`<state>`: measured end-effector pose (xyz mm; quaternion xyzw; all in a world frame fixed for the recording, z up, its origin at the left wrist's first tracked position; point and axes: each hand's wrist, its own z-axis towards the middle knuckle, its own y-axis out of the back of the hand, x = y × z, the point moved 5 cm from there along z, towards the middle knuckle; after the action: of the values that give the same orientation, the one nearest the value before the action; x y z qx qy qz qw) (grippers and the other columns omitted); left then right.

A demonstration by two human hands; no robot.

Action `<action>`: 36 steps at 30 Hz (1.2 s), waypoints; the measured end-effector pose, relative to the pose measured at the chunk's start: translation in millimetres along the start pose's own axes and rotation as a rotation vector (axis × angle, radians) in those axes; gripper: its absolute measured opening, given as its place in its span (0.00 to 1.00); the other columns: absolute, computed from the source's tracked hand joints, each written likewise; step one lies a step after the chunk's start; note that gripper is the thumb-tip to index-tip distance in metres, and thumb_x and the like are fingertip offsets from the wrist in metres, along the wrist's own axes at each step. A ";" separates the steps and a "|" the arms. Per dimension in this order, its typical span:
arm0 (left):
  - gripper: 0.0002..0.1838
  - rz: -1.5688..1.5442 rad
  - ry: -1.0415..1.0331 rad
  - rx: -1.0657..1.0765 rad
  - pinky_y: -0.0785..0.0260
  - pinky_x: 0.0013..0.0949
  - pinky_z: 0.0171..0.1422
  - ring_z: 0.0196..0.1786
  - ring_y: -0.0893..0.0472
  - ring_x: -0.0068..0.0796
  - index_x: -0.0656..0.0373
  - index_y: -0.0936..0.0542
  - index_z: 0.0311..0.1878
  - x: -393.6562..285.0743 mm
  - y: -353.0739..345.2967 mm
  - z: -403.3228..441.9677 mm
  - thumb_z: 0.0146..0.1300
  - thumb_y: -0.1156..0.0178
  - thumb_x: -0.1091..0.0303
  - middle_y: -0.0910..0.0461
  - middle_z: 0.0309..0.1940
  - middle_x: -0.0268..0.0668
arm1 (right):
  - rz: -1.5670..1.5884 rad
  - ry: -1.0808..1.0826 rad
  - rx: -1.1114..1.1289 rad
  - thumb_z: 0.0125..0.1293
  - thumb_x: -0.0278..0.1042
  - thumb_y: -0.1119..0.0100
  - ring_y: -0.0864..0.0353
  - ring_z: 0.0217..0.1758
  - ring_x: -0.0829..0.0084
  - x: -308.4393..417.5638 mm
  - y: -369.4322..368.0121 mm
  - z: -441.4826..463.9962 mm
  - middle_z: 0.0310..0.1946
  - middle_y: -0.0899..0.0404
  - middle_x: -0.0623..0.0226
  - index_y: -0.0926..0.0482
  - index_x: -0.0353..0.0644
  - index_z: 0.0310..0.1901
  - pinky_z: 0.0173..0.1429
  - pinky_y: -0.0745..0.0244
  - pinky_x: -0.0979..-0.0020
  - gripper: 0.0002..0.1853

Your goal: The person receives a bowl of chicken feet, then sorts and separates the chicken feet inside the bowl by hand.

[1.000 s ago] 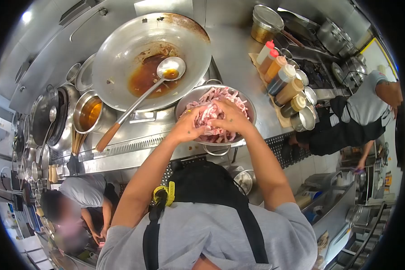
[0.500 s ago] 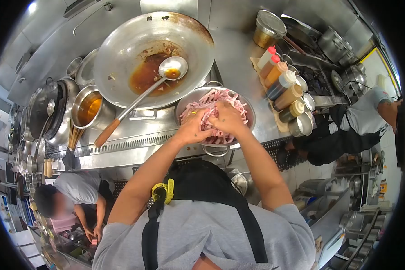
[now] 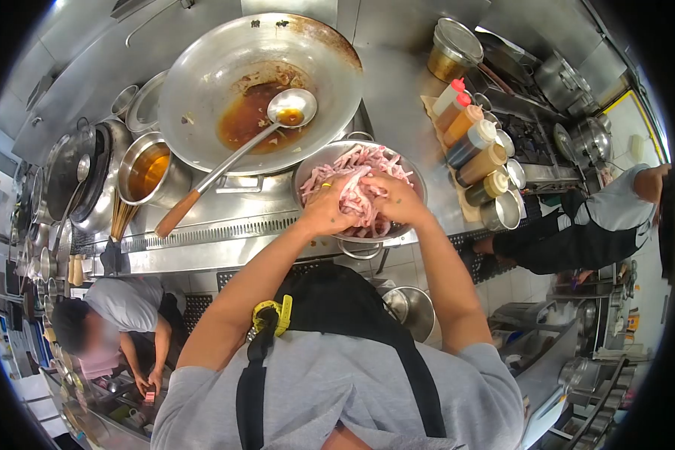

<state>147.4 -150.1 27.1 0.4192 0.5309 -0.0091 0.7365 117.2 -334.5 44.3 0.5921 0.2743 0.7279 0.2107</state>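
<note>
A metal basin with loop handles stands on the counter edge in front of me. It is heaped with pale pink strips of raw meat. My left hand is sunk in from the left side, a yellow ring on one finger. From the right, my right hand curls into the same heap. Both hands are closed round a bunch of strips lifted between them; some fingertips are hidden in the meat. Behind the basin sits a large wok with brown liquid, and a wooden-handled ladle rests in it.
Several squeeze bottles line the counter at right, beside small metal cups. A steel pot of amber liquid stands left of the wok. One person bends over at lower left; another person stands at right.
My hands have moved apart, the right one outward, and a clump of meat strips now shows raised between them. The view has shifted slightly.
</note>
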 end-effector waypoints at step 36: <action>0.39 0.051 -0.207 -0.088 0.39 0.49 0.77 0.74 0.32 0.56 0.62 0.34 0.70 -1.5 12.1 -14.5 0.54 0.30 0.66 0.32 0.72 0.54 | -0.206 0.004 -0.148 0.62 0.53 0.30 0.19 0.43 0.55 30.0 11.9 -6.4 0.38 0.19 0.59 0.18 0.40 0.35 0.48 0.25 0.58 0.21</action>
<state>141.2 -133.8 34.4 0.3965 0.4413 -0.0104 0.8050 104.9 -325.6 73.5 0.5422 0.2794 0.7218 0.3270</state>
